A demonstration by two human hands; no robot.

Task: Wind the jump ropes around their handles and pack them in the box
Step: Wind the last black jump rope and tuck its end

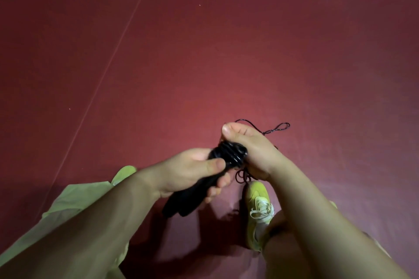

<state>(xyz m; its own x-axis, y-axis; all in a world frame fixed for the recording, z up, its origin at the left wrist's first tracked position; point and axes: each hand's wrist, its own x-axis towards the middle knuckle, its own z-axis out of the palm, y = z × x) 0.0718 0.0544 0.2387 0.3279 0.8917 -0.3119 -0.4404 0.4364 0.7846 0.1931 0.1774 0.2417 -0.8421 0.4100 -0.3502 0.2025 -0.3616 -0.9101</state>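
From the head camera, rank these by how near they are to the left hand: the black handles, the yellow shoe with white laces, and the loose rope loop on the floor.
1. black handles: gripped in the left hand.
2. yellow shoe: lower right of that hand.
3. rope loop: farthest, upper right, beyond the right hand.

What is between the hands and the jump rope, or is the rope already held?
Nothing visible stands between them. The left hand grips the black handles, and the right hand holds the rope at the coil. No box is in view.
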